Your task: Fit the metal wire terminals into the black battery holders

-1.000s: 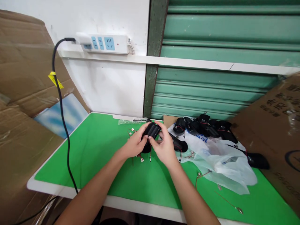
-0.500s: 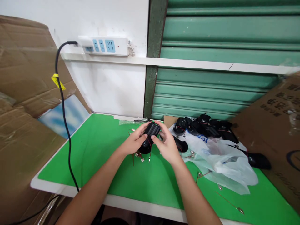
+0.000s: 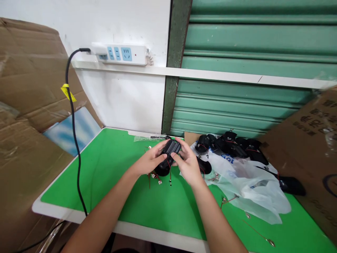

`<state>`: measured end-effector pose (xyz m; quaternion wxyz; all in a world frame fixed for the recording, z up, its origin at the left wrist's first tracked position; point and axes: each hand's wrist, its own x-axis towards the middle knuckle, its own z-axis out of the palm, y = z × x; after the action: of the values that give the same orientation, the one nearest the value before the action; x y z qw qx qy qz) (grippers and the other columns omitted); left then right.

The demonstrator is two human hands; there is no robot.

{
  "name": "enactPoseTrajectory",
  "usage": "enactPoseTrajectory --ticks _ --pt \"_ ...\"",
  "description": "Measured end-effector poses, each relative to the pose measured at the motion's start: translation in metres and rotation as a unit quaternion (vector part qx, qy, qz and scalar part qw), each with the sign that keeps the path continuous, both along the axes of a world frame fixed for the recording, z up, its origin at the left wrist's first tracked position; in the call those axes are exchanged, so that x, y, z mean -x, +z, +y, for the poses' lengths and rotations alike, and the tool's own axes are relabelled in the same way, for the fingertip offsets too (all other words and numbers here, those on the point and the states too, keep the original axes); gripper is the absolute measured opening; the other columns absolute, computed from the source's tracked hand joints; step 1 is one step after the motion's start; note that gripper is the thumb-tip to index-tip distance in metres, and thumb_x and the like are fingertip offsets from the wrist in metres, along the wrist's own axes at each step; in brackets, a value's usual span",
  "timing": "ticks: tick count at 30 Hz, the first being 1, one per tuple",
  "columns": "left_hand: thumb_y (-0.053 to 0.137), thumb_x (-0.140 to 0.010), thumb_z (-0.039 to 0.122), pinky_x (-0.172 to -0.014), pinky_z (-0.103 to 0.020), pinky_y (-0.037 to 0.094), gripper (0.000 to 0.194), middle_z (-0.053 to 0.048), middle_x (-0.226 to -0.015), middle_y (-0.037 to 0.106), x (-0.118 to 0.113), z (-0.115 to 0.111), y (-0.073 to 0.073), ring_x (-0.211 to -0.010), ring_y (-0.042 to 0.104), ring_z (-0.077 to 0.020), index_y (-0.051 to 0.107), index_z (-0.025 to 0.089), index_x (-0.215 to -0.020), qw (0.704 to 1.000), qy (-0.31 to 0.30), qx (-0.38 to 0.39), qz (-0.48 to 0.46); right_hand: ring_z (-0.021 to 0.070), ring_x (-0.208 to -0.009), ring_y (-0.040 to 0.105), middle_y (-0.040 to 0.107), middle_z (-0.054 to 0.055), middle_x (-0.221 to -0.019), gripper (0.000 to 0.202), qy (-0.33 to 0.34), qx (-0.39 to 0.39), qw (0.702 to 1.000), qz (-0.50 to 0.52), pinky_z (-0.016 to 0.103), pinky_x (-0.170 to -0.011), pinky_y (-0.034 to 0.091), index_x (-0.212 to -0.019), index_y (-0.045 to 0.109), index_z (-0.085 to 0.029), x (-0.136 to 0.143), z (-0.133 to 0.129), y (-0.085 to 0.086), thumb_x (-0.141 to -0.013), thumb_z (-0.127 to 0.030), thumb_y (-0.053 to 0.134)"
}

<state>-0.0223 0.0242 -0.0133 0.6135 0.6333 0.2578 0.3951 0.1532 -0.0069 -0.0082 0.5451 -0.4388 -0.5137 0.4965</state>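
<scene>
Between my two hands is a black plastic housing (image 3: 171, 147) with long grooves in its face, like a battery compartment. My left hand (image 3: 150, 161) grips its left side and my right hand (image 3: 189, 164) its right side, both thumbs pressing near its lower edge. A thin red wire (image 3: 169, 168) hangs from it and ends in a small connector. Below the housing, a rounded black part (image 3: 162, 170) shows; whether the two are joined I cannot tell. Several small metal contacts on red wires (image 3: 153, 176) lie on the green mat beside my left hand.
Several black housings (image 3: 231, 144) are heaped at the back right on a crumpled white plastic bag (image 3: 259, 189). Loose wired contacts (image 3: 270, 242) lie at the right front. Cardboard boxes (image 3: 302, 147) flank the green table (image 3: 105, 189). A black cable (image 3: 75, 133) hangs from the power strip (image 3: 126, 54).
Both hands still grip the housing, which sits slightly lower in view and is tilted a little differently. The hanging red wire has shifted slightly right and down.
</scene>
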Motion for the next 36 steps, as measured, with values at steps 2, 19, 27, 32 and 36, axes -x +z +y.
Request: enactPoseTrajectory --ticks 2,19,27,32,36 --pt "0.071 -0.089 0.037 -0.124 -0.046 0.029 0.066 -0.014 -0.157 0.047 -0.002 -0.001 0.001 -0.147 0.042 -0.0312 0.049 0.022 -0.149 1.000 0.005 0.008 -0.012 0.0240 -0.102 0.067 0.059 0.008 -0.139 0.062 -0.003 0.003 1.000 0.002 0.024 -0.051 0.059 -0.137 0.056 -0.030 0.001 0.000 0.000 -0.077 -0.034 0.073" --pt "0.050 -0.066 0.021 -0.063 -0.033 0.056 0.031 -0.006 -0.074 0.069 0.028 0.020 0.029 -0.061 0.065 -0.0196 0.063 0.016 -0.093 0.863 0.224 0.300 -0.339 0.0231 -0.093 0.066 0.069 0.007 -0.098 0.008 0.030 -0.066 0.760 -0.646 0.030 -0.067 0.041 -0.093 0.067 -0.018 0.022 -0.017 -0.002 -0.090 -0.016 0.060" --pt "0.050 -0.084 0.022 -0.059 -0.029 0.054 0.033 -0.012 -0.080 0.076 0.027 0.020 0.028 -0.066 0.070 -0.0206 0.071 0.008 -0.106 0.880 0.154 0.367 -0.259 0.0264 -0.092 0.063 0.067 0.012 -0.095 0.017 0.054 -0.124 0.674 -0.727 0.035 -0.078 0.043 -0.096 0.065 -0.013 0.023 -0.019 -0.010 -0.096 -0.009 0.050" --pt "0.054 -0.086 0.024 -0.057 -0.026 0.053 0.039 -0.014 -0.086 0.079 0.043 0.023 0.019 -0.064 0.071 -0.0192 0.070 0.006 -0.116 0.899 0.049 0.407 -0.154 0.0250 -0.086 0.057 0.062 0.010 -0.090 0.012 -0.059 -0.207 0.692 -0.689 0.034 -0.076 0.041 -0.092 0.059 -0.016 0.005 -0.009 -0.006 -0.097 -0.014 0.049" --pt "0.057 -0.081 0.023 -0.056 -0.024 0.053 0.047 -0.016 -0.090 0.079 0.050 0.023 0.014 -0.066 0.072 -0.0197 0.069 0.004 -0.122 0.907 -0.034 0.407 -0.104 0.0237 -0.084 0.056 0.058 0.008 -0.088 0.013 -0.114 -0.237 0.702 -0.661 0.033 -0.072 0.040 -0.091 0.055 -0.018 -0.005 -0.003 -0.002 -0.099 -0.016 0.046"
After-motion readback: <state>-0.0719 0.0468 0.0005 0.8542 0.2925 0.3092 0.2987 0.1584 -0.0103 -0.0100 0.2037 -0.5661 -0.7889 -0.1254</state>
